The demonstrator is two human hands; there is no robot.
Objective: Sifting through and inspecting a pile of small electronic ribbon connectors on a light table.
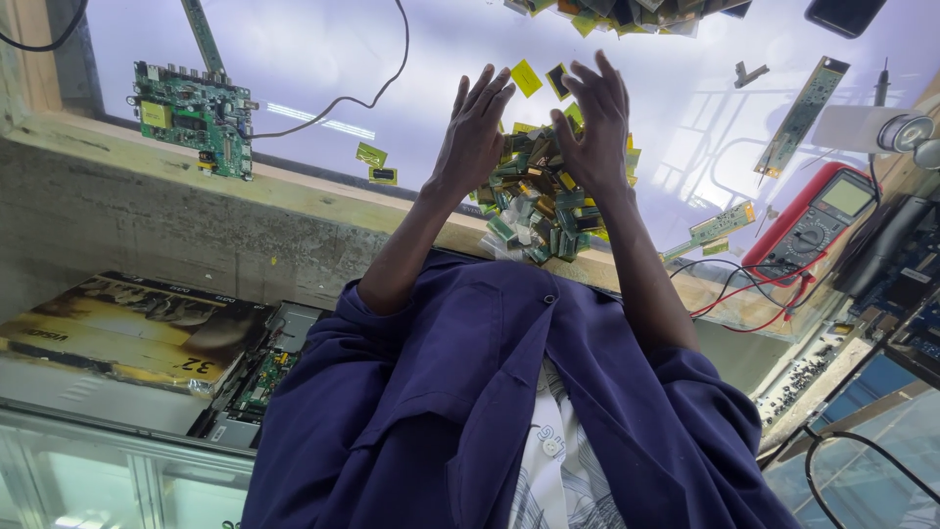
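A heap of small yellow, green and black electronic parts (534, 201) lies on a lit white tabletop (313, 49), close to its wooden front edge. My left hand (473, 132) is spread flat over the heap's left side, fingers apart. My right hand (592, 122) is spread over its right side, fingers slightly curled and touching the top pieces. Neither hand visibly grips anything. Dark blue sleeves cover my upper arms, and the palms are hidden.
A green circuit board (196, 118) with a cable sits at the left, and loose yellow pieces (372, 157) lie nearby. A red multimeter (818, 220) with red leads and narrow circuit strips (803, 113) are at the right. A second parts heap (627, 15) lies at the far edge.
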